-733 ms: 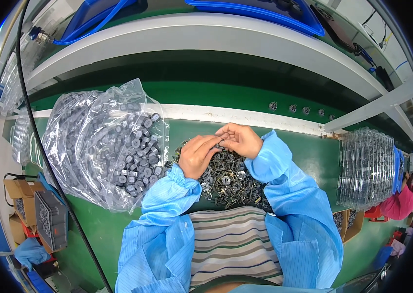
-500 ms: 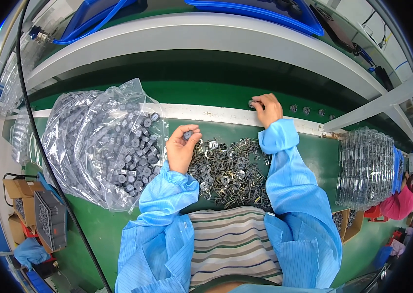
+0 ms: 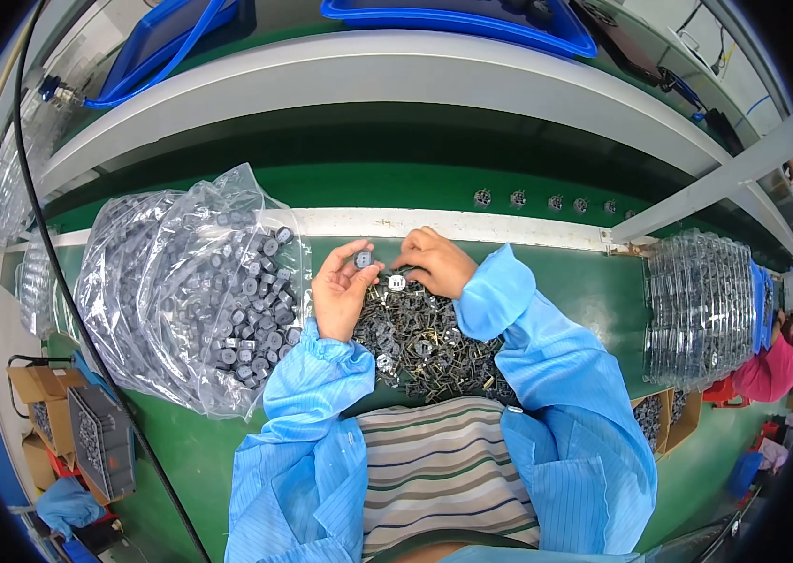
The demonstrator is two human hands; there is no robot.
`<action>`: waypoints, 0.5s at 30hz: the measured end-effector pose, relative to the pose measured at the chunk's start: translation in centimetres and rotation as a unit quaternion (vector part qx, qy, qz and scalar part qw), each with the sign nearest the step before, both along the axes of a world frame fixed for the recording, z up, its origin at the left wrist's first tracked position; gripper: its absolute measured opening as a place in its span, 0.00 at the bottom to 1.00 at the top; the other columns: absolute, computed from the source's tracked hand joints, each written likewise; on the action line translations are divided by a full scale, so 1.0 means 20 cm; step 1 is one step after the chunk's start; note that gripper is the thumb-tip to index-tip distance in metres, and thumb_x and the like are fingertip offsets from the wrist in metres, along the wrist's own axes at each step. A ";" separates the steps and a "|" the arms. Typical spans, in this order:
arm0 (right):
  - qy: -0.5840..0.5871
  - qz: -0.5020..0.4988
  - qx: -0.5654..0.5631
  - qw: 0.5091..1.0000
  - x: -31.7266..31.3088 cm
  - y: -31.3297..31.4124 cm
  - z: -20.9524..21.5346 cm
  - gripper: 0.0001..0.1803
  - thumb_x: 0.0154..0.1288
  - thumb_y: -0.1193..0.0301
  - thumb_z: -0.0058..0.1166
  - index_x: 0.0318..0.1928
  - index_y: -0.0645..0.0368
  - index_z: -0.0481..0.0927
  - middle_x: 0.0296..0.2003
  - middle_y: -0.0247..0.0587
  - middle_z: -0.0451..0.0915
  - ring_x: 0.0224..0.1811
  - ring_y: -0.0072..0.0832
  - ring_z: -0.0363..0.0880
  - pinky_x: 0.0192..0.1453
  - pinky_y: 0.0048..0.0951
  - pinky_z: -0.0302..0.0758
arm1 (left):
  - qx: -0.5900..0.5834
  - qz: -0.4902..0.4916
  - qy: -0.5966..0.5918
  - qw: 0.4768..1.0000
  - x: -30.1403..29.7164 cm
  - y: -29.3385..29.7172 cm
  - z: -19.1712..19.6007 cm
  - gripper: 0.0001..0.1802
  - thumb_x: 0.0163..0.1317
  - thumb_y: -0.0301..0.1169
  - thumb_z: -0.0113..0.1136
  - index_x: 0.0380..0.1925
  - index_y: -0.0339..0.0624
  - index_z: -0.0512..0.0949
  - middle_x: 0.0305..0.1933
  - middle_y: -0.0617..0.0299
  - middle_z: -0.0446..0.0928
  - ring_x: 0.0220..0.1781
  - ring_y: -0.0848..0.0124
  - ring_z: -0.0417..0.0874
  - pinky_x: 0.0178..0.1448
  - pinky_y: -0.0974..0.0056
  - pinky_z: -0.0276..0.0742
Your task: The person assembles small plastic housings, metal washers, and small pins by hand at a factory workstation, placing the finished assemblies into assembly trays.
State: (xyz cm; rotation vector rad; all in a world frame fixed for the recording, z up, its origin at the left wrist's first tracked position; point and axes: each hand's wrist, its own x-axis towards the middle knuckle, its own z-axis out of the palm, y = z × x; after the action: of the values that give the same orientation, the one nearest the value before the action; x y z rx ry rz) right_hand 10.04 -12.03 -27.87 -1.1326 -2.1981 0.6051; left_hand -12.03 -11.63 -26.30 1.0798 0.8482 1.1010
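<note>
My left hand pinches a small grey round plastic housing between thumb and fingers, above the left edge of a heap. That heap of loose metal and plastic parts lies on the green bench in front of me. Beside the left hand, my right hand bends down to the heap's far edge with its fingers curled. A white round piece lies just below its fingertips, and what they grip, if anything, is hidden. To my left, a clear plastic bag spills many grey housings.
Several small round assemblies stand in a row beyond the white strip. Stacked clear trays are at the right. A black cable hangs down on the left. Blue trays sit on the shelf above.
My right hand has let go of an assembly at the left end of the far row and come back to the heap. My left hand keeps its housing. The view has shifted slightly.
</note>
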 end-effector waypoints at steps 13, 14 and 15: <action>-0.204 -0.175 0.007 0.963 0.09 -0.08 0.13 0.15 0.52 0.85 0.56 0.41 0.61 0.84 0.41 0.51 0.76 0.50 0.49 0.79 0.53 0.42 0.79 | 0.008 -0.049 -0.015 0.999 0.03 -0.01 -0.02 0.25 0.67 0.11 0.54 0.64 0.30 0.71 0.65 0.50 0.75 0.64 0.56 0.81 0.59 0.64 0.82; -0.205 -0.164 -0.007 0.965 0.08 -0.08 0.12 0.14 0.52 0.85 0.56 0.41 0.62 0.83 0.42 0.52 0.76 0.51 0.49 0.79 0.53 0.42 0.79 | 0.003 -0.049 -0.019 0.999 0.04 -0.02 -0.02 0.25 0.66 0.10 0.55 0.64 0.30 0.71 0.64 0.51 0.75 0.63 0.56 0.82 0.59 0.64 0.82; -0.198 -0.154 -0.007 0.968 0.08 -0.07 0.11 0.14 0.53 0.84 0.56 0.42 0.62 0.83 0.42 0.52 0.76 0.52 0.49 0.78 0.53 0.42 0.79 | 0.027 -0.036 0.007 0.999 0.04 -0.02 -0.02 0.25 0.64 0.09 0.55 0.62 0.30 0.72 0.62 0.52 0.75 0.62 0.57 0.83 0.59 0.65 0.82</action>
State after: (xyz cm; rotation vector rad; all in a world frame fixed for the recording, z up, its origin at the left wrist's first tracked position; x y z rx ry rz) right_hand 11.65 -13.51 -25.67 -1.6802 -2.2662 0.2766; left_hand -11.29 -12.10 -26.66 1.1558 0.7891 1.0612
